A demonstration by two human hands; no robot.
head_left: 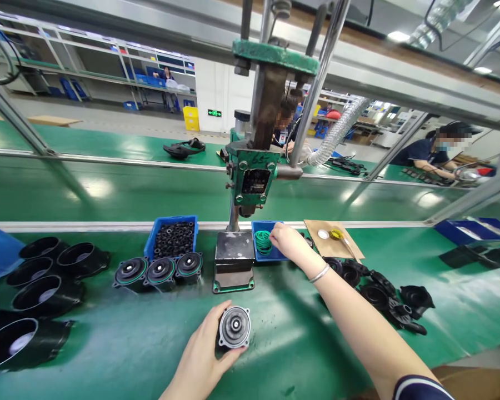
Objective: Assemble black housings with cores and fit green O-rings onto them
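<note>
My left hand (210, 344) is wrapped round a round black motor housing (235, 328) with a pale metal rim and a small shaft at its centre, held just above the green bench. Over a small blue bin (281, 254), my right hand (284, 240) has its fingertips pinched together beside a tangle of green rubber rings (262, 243). Whether a ring is between those fingertips cannot be made out. Between the bins stands the black base block (234, 247) of a green hand press (252, 175). Left of it, three similar housings (160, 270) carry green rings.
A blue bin (149, 243) of small black parts sits behind the three housings. Large black cylindrical shells (45, 294) line the left; black moulded covers (375, 297) lie right, under my forearm. Cardboard (353, 240) bears a yellow-rimmed tin and a brush. Co-workers sit beyond the bench.
</note>
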